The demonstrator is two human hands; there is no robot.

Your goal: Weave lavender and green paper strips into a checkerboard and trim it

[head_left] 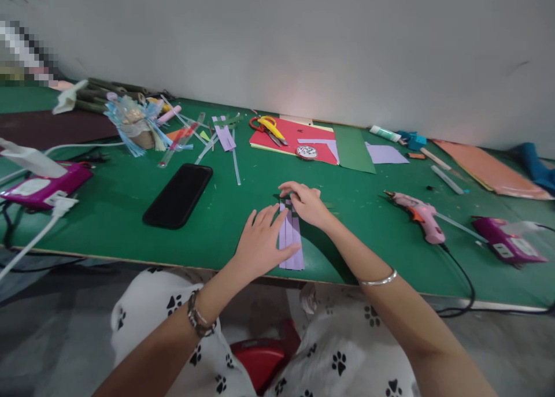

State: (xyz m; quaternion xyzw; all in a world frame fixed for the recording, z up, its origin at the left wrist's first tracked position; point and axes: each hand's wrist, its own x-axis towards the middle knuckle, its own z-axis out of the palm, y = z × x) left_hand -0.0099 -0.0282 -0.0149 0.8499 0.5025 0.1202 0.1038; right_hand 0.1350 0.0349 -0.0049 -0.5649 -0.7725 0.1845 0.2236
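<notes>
Several lilac paper strips lie side by side on the green table near its front edge. My left hand lies flat with spread fingers, its thumb pressing on the strips' left side. My right hand is at the strips' far end, fingers curled and pinching at a dark green strip that crosses them there. What the fingertips grip is partly hidden.
A black phone lies left of my hands. A pink glue gun with its cord lies to the right. Farther back are red paper, scissors, green paper, loose strips and a paper bouquet. Purple power strips sit at both sides.
</notes>
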